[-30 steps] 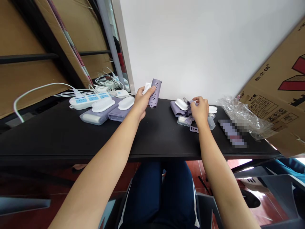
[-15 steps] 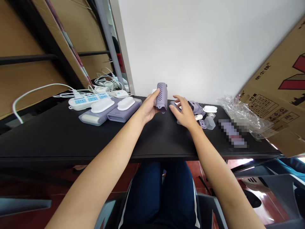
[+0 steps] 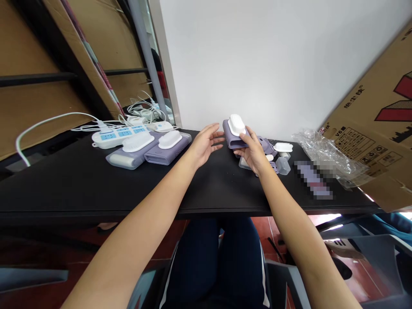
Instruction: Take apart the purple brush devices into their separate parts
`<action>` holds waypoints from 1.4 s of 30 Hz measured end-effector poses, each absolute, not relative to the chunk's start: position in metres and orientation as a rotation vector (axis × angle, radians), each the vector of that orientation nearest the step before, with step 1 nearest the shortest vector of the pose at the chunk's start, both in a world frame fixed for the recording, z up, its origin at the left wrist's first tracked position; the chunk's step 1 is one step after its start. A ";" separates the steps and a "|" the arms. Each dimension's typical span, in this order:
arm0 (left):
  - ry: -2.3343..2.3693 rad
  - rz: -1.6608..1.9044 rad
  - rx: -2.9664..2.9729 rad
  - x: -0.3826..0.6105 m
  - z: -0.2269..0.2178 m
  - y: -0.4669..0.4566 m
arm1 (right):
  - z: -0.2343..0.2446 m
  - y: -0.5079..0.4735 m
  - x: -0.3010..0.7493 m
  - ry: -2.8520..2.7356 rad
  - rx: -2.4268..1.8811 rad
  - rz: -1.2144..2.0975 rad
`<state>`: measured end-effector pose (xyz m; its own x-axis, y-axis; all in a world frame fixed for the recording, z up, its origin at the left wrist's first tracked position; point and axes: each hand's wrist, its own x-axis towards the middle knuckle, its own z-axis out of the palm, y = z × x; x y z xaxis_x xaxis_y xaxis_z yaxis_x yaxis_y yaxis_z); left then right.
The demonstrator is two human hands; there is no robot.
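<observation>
My right hand [image 3: 253, 153] grips a purple plastic case [image 3: 231, 136] with a white oval piece [image 3: 237, 124] on its upper face. The thumb lies on top and the fingers curl beneath, holding the case tilted above the table. My left hand [image 3: 208, 145] hovers just left of it, palm turned towards it, fingers stretched out and holding nothing. Further left, two similar cases, a purple case with a clear cover [image 3: 128, 158] and another purple case [image 3: 168, 150], lie flat side by side, each topped by a white oval piece.
Behind my right hand lie loose purple parts [image 3: 266, 146], a white oval piece [image 3: 283, 147] and a clear plastic cup [image 3: 283, 165]. Crumpled clear film [image 3: 334, 159] rests against a cardboard box [image 3: 363, 128]. A white power strip [image 3: 124, 134] with cables stands at the left. A white wall [image 3: 251, 64] rises behind the black table [image 3: 206, 193].
My left hand held a perforated purple case and is now bare, fingers spread. My right hand, open over the parts before, now grips a purple case with the white oval piece showing.
</observation>
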<state>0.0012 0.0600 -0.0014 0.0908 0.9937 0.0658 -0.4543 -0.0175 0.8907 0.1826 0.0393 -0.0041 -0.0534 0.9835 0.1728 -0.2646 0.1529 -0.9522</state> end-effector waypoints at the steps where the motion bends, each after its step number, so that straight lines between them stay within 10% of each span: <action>1: 0.782 1.333 0.958 0.002 -0.004 0.061 | -0.003 0.038 0.182 -1.100 -0.819 1.312; 23: 0.853 1.203 0.989 0.006 -0.010 0.061 | 0.006 0.030 0.185 -1.185 -0.812 1.602; 42: 0.730 1.468 1.304 0.016 -0.016 0.062 | -0.019 0.036 0.186 -2.028 -1.112 0.281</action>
<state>0.0159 0.0622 -0.0156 0.0807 0.9322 0.3529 -0.2808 -0.3185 0.9054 0.1861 0.0364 -0.0192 -0.3034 0.7892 0.5340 0.6139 0.5905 -0.5238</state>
